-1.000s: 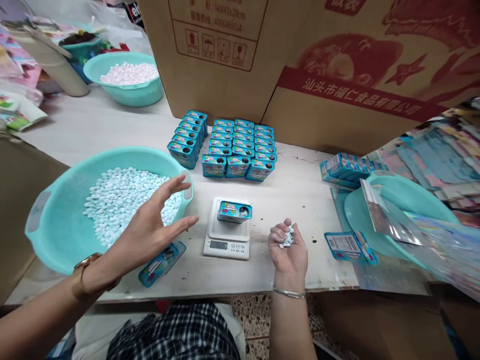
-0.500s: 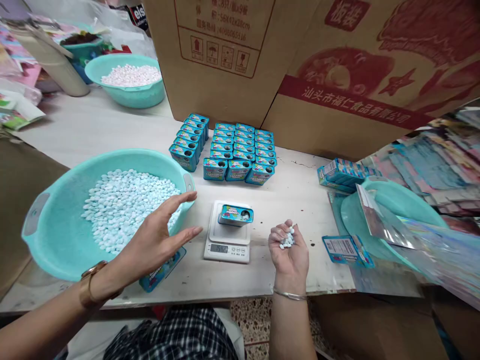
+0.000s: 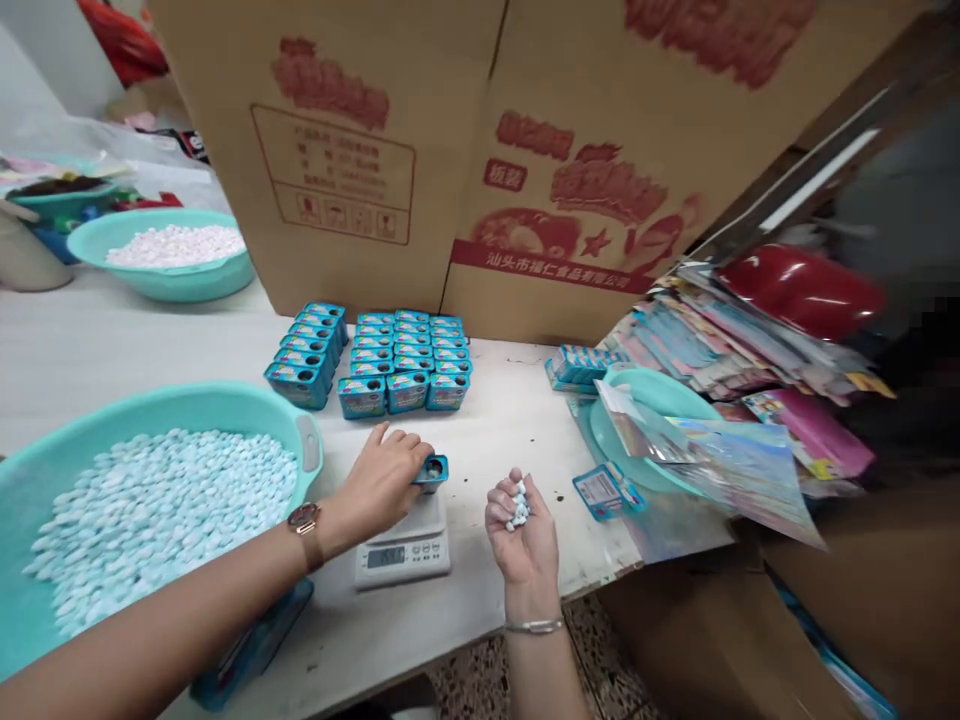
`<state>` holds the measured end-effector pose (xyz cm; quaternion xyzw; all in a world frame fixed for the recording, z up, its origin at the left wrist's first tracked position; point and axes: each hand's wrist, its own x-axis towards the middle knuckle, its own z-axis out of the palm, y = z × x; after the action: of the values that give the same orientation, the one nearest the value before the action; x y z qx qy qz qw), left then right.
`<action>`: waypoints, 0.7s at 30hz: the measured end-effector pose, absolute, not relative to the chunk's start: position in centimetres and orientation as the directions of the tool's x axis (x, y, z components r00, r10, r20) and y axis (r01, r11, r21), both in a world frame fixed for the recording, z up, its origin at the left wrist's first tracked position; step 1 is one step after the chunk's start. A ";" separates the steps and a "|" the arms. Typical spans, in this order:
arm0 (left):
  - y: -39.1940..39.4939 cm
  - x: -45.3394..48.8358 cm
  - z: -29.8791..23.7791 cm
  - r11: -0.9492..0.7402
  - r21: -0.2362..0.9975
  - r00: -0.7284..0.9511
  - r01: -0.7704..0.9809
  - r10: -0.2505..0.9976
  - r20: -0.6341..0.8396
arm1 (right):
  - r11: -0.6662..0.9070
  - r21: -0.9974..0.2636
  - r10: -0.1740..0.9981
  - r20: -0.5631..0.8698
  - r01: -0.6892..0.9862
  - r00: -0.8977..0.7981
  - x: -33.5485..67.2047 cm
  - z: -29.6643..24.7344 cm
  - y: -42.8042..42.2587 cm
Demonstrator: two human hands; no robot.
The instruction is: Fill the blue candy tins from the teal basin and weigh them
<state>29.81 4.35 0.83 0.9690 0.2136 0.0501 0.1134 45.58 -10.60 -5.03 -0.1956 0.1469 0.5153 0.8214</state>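
My left hand (image 3: 386, 478) reaches over a white digital scale (image 3: 405, 562) and has its fingers round a small blue candy tin (image 3: 433, 472) at the scale's platform. The tin's round opening faces up; its left part is hidden behind my fingers. My right hand (image 3: 525, 540), palm up with curled fingers, cups several pale blue candies (image 3: 518, 508) to the right of the scale. A big turquoise basin (image 3: 309, 445) of similar candies (image 3: 165, 510) stands at the left. Rows of blue tins (image 3: 409, 390) stand behind the scale.
Large cardboard boxes (image 3: 427, 200) wall off the back. A second basin (image 3: 172, 285) with pinkish candies sits at far left. On the right are a flat blue package (image 3: 600, 490), a turquoise basin (image 3: 660, 385) under shiny film, and stacked packaging sheets (image 3: 675, 340).
My left hand has moved from beside the basin to the tin and taken hold of it. My right hand still cups the candies. The camera view has shifted to the right and up.
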 end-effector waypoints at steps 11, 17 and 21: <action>1.9 41.5 -2.1 -0.884 0.361 0.924 0.299 0.363 0.124 | 0.541 -0.214 0.691 -0.438 -0.813 0.575 48.7 -5.4 -17.1; 0.3 32.8 0.3 -0.824 0.427 0.864 0.373 0.476 0.165 | 0.520 -0.210 0.714 -0.426 -0.828 0.556 49.1 -5.0 -18.2; -3.7 20.2 0.2 -0.725 0.407 0.705 0.556 0.670 0.232 | 0.486 -0.195 0.732 -0.441 -0.852 0.519 48.3 -6.1 -17.3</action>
<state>20.23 -3.65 0.16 0.9101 0.3368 0.1847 0.1553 48.34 -17.35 -6.09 -0.1979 0.1510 0.4668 0.8486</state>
